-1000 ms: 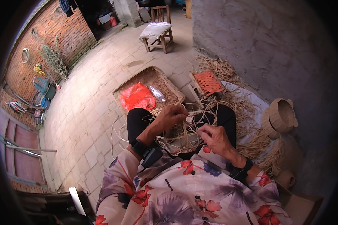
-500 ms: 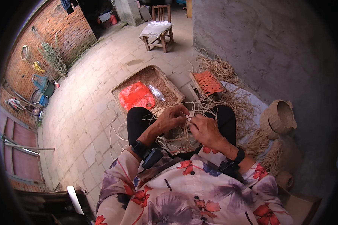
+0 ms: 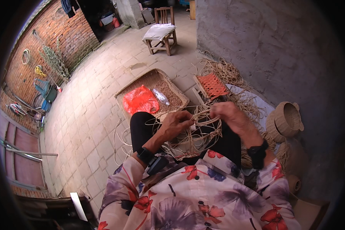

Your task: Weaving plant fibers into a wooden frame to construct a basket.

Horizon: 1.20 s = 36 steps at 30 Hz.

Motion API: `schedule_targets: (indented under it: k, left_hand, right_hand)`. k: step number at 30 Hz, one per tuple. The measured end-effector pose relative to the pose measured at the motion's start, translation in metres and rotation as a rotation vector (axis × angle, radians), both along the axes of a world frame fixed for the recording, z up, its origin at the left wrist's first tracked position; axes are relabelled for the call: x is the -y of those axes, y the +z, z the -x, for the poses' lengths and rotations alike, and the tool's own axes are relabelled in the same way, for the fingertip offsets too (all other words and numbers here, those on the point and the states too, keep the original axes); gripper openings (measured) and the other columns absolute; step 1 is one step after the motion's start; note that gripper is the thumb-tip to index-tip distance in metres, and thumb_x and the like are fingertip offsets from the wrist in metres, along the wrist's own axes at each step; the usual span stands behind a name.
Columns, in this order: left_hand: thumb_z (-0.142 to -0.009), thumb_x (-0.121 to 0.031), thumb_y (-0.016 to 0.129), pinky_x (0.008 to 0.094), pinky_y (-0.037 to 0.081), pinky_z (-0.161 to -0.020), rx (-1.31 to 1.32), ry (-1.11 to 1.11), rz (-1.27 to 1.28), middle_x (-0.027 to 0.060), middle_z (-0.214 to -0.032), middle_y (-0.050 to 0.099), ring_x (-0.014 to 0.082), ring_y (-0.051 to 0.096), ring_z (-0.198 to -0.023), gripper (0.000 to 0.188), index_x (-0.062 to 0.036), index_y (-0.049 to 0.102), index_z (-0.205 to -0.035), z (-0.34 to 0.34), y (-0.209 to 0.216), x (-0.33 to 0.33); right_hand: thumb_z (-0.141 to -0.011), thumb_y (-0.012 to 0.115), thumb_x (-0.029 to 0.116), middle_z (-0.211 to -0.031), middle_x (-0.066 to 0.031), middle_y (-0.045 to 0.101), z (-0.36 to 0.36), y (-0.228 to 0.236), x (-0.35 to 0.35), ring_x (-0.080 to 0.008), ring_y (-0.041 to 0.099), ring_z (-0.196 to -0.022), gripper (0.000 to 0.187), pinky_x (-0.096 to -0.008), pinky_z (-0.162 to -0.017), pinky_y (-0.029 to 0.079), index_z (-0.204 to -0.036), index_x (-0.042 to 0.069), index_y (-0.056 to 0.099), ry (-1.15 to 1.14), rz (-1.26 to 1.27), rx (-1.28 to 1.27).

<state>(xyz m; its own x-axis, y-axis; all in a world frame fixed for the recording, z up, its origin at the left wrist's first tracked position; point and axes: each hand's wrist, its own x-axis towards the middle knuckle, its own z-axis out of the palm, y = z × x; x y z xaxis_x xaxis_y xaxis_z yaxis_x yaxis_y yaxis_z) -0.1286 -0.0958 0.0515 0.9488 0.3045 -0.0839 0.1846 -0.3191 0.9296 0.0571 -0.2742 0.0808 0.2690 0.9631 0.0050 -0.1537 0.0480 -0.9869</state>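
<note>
Pale straw cord (image 3: 201, 132) hangs in a loose tangle of loops between my knees. My left hand (image 3: 175, 125) is closed on the cord at the upper left of the tangle, its fingertips pinched together. My right hand (image 3: 230, 115) is to the right and slightly farther out, fingers curled round strands that run across from the left hand. Some motion blur softens the right hand, and its fingertips are partly hidden. Several loose loops trail past my left knee toward the paved floor.
Ahead lies a shallow woven basket (image 3: 157, 73) holding a red plastic bag (image 3: 140, 100), a clear bag (image 3: 161, 96) and brown grains. A stool with an orange woven seat (image 3: 212, 85), coiled cord (image 3: 228, 73) and woven baskets (image 3: 283, 119) are at right. A wooden chair (image 3: 160, 36) stands farther off.
My right hand has moved right and away from me, drawing apart from the left hand with strands stretched between. My left hand has stayed nearly in place.
</note>
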Motion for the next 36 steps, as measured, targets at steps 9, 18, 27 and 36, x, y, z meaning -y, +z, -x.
schedule_targets:
  k: [9,18,27,36]
  left_hand:
    - [-0.085,-0.022,0.068,0.0276,0.045,-0.066,0.08,0.094,-0.115,0.0017,-0.074,0.061,0.011,0.055,-0.07,0.022,-0.0012,0.066,-0.09,0.013,0.001,-0.016]
    - [-0.086,-0.021,0.067,0.0255,0.045,-0.061,0.108,0.175,-0.205,0.0015,-0.074,0.06,0.0094,0.055,-0.068,0.022,0.0006,0.064,-0.091,0.023,-0.004,-0.024]
    - [-0.086,-0.019,0.067,0.0248,0.045,-0.06,0.222,0.32,-0.107,0.0012,-0.074,0.061,0.0086,0.055,-0.068,0.02,0.0002,0.066,-0.091,-0.002,0.0,-0.072]
    - [-0.086,-0.02,0.067,0.0271,0.046,-0.061,0.269,0.272,-0.166,0.0031,-0.071,0.062,0.0095,0.057,-0.068,0.021,0.0003,0.066,-0.089,-0.007,-0.004,-0.076]
  right_hand:
    - [-0.08,0.072,0.035,-0.088,-0.0071,0.057,-0.16,0.094,0.2,-0.017,0.057,-0.082,0.032,-0.0331,-0.078,0.045,-0.079,0.006,0.061,-0.284,-0.107,0.12]
    - [-0.086,0.067,0.04,-0.064,0.0029,0.045,-0.107,0.121,0.151,-0.0093,0.042,-0.054,0.036,-0.029,-0.055,0.041,-0.072,0.011,0.051,-0.276,-0.194,-0.04]
    - [-0.088,0.06,0.005,-0.068,0.0055,0.047,-0.077,0.156,0.189,-0.0054,0.04,-0.059,0.011,-0.0241,-0.052,0.033,-0.08,0.005,0.054,-0.782,0.135,1.443]
    - [-0.089,0.061,0.03,-0.086,-0.0052,0.063,-0.351,0.043,0.476,-0.0165,0.059,-0.078,0.033,-0.0316,-0.067,0.048,-0.106,0.002,0.059,-1.504,0.295,0.238]
